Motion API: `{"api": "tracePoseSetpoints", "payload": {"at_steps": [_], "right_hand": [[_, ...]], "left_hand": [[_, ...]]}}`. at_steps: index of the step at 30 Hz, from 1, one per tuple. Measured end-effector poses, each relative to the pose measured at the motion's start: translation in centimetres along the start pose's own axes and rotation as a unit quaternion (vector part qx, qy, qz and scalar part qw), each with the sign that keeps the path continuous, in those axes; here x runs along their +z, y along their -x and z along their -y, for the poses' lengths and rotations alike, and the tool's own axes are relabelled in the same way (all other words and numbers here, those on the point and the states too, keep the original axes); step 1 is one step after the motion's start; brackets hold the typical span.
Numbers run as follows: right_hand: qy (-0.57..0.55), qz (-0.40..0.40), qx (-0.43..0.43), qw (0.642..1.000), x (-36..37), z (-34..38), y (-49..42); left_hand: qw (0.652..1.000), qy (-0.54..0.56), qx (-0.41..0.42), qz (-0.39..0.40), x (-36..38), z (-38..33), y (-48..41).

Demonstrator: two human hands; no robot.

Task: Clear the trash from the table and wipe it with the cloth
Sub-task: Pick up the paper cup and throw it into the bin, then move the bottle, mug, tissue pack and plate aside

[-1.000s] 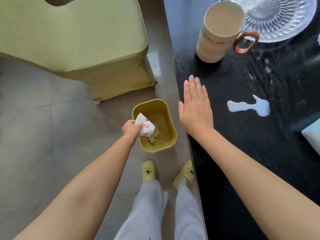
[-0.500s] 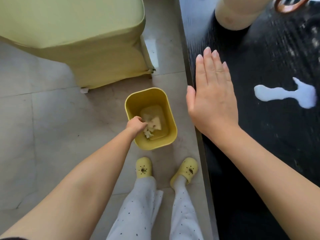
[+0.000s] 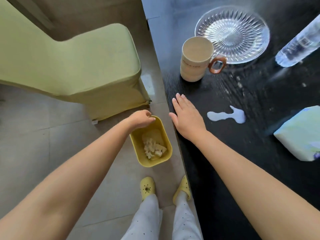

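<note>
A small yellow bin point(image 3: 166, 135) stands on the floor beside the black table point(image 3: 225, 170). Crumpled pale trash point(image 3: 154, 148) lies at its bottom. My left hand point(image 3: 141, 118) hovers over the bin's far rim with its fingers curled and nothing visible in them. Flat on the table's left edge rests my right hand point(image 3: 188, 118), fingers spread, holding nothing. A white liquid spill point(image 3: 225, 115) sits on the table just right of that hand. No cloth is recognisable in view.
A beige mug point(image 3: 195, 58), a clear glass plate point(image 3: 242, 32) and a lying plastic bottle point(image 3: 299, 45) are at the table's far side. A white-green soft pack point(image 3: 301, 134) lies at the right edge. A green covered chair point(image 3: 78, 66) stands left of the bin.
My left hand held a white crumpled paper piece over the bin; that piece is out of the hand now, and the hand has risen to the bin's far rim. The right hand stays on the table edge.
</note>
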State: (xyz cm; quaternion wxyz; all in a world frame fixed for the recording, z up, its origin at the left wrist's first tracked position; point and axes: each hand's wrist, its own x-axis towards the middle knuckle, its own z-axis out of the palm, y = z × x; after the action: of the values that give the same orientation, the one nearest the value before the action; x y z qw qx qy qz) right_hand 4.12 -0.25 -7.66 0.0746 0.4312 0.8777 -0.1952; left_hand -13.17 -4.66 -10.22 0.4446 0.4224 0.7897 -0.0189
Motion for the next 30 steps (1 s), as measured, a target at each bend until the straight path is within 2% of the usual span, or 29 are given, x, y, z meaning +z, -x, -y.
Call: {"api": "tracePoseSetpoints", "payload": {"at_steps": [3,6,7,9,11,14,16,20,22,25,30], "right_hand": [[-0.012,0.052,-0.007,0.999,-1.6,-0.2,0.5],[-0.088,0.115,0.01,0.989,-2.1,-0.4,0.2],[-0.119,0.094,0.026,0.988,-2.1,-0.7,0.1],[-0.147,-0.03,0.075,0.986,-6.8,-4.0,0.7],[-0.137,-0.12,0.127,0.975,-8.2,-4.8,0.0],[-0.142,-0.206,0.169,0.953,-10.4,-6.6,-0.3],[-0.14,-0.232,0.165,0.948,-11.7,-8.2,-1.1],[-0.177,-0.13,0.119,0.968,-12.1,-10.9,-3.5],[-0.238,-0.096,0.089,0.963,-11.9,-11.8,-4.3],[-0.297,-0.09,0.074,0.948,-11.7,-12.6,-4.6],[-0.288,-0.065,0.046,0.954,-13.1,-14.1,-3.1]], "left_hand": [[0.999,0.009,0.032,-0.022,-1.9,-3.0,2.4],[0.998,0.044,0.023,-0.027,-2.4,-4.2,2.5],[0.997,0.069,0.019,-0.026,-2.5,-4.4,2.9],[0.991,0.094,0.057,-0.074,-4.4,-9.8,4.3],[0.982,0.138,0.07,-0.112,-5.2,-10.9,3.9],[0.961,0.225,0.09,-0.13,-5.6,-12.9,2.4],[0.954,0.252,0.106,-0.125,-6.0,-14.8,1.5],[0.93,0.311,0.134,-0.142,-5.6,-16.4,-0.8],[0.918,0.336,0.137,-0.158,-5.0,-16.8,-1.0],[0.909,0.359,0.14,-0.158,-4.5,-17.3,-0.9],[0.905,0.352,0.165,-0.171,-4.0,-18.9,0.8]]}}
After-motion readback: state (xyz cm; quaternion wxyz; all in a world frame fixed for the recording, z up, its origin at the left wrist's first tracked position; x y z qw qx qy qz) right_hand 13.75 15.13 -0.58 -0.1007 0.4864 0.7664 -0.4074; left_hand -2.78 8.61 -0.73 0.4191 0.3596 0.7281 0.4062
